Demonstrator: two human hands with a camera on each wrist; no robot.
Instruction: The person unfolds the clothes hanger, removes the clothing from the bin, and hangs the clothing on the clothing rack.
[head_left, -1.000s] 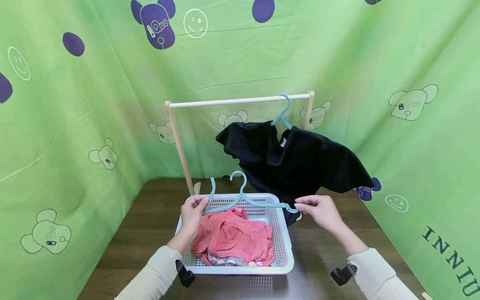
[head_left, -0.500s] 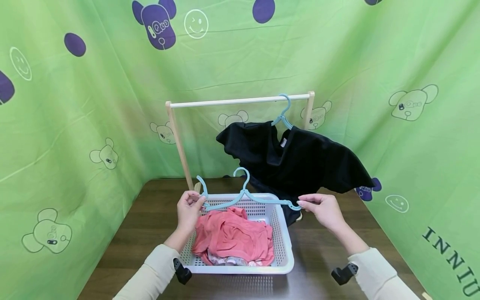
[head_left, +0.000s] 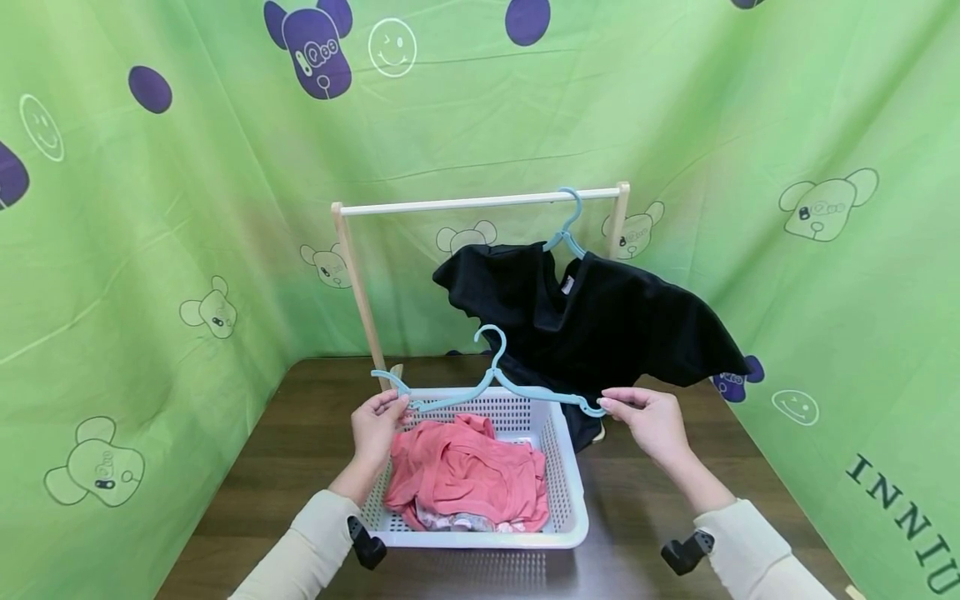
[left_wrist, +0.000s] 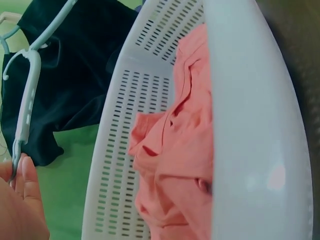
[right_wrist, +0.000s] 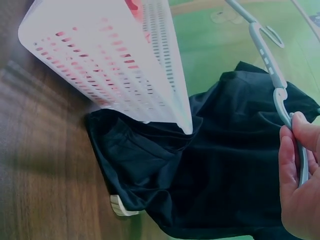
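Two hands on one blue hanger [head_left: 536, 392]: left hand [head_left: 377, 425] pinches it near the left end, right hand [head_left: 651, 421] pinches the right tip, so it's held up in front of the black shirt [head_left: 622, 317], around the far rim of the white basket [head_left: 580, 510]. What's new is the left end piece [head_left: 389, 380], which has tipped from standing upright to pointing left, so I'd guess the hanger's nearly spread. Right wrist cam shows a joint [right_wrist: 280, 93] by the fingers that's tiny from the head, while only the head view catches patterned cloth [head_left: 457, 522] under the pink shirt [head_left: 476, 475].
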